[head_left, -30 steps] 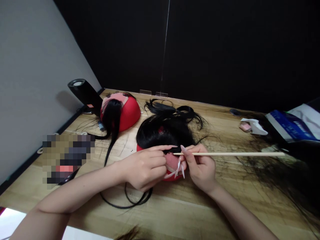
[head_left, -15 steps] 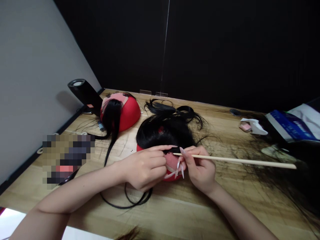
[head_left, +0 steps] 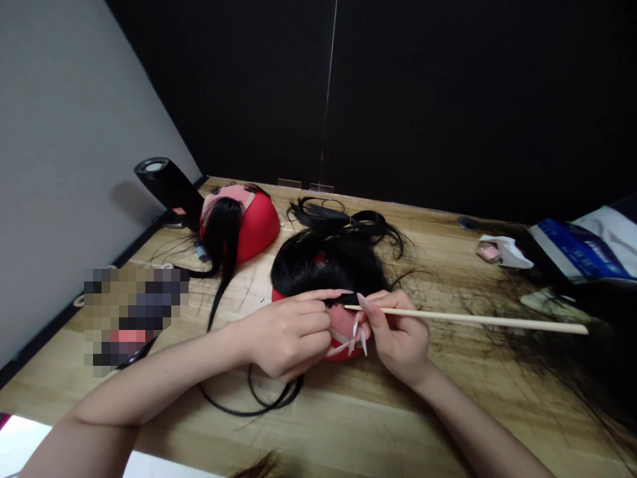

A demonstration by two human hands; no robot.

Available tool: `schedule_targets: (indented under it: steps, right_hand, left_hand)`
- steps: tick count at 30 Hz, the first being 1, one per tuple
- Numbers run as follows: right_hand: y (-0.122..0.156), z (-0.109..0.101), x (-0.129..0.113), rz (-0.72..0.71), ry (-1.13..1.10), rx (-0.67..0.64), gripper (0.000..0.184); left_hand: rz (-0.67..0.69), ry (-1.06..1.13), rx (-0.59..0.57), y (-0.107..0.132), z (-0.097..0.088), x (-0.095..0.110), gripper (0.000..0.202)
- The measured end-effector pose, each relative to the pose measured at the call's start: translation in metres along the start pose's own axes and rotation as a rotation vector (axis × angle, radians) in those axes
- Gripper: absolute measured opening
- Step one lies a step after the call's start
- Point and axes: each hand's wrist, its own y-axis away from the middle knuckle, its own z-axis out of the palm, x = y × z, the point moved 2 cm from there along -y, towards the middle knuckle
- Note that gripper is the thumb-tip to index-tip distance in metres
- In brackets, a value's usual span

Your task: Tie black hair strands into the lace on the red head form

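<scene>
In the head view a wig in progress covers a red dome-shaped block, with black hair at the back and a pink mesh cap bared in front. My left hand is closed over the cap's left side. Its index finger lies along the hair's edge, and a loop of black strand runs out from under it. My right hand pinches a long pale wooden stick near its thin end, which touches the hair edge. Whatever sits at the very tip is too small to make out. The fingertips nearly meet.
Back left stands a second red block with a pink cap and hair, beside a black cylinder. A tied hair bundle lies behind the wig. Loose hair, a crumpled tissue and a blue-white packet are at right.
The stick's far end has shifted very slightly to the left and up. Both hands and the wig stay practically where they were.
</scene>
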Motion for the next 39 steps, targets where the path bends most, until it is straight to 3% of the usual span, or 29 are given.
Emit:
schedule_targets:
  steps: [7,15,31,39]
  right_hand:
    - [0.001,0.000,0.002,0.002,-0.002,0.009,0.016]
    - [-0.004,0.001,-0.008,-0.170,0.157,0.046,0.015]
    - [0.002,0.000,0.002,-0.054,0.022,0.034,0.016]
    - [-0.002,0.002,-0.003,0.077,-0.045,0.036,0.017]
  left_hand:
    - [0.007,0.002,0.007,0.001,0.001,-0.001,0.029]
    - [0.007,-0.005,0.011,0.000,0.000,-0.001,0.028]
    - [0.004,-0.021,-0.002,-0.001,0.000,0.000,0.030]
    - [0.008,-0.020,0.007,0.001,0.002,-0.001,0.028]
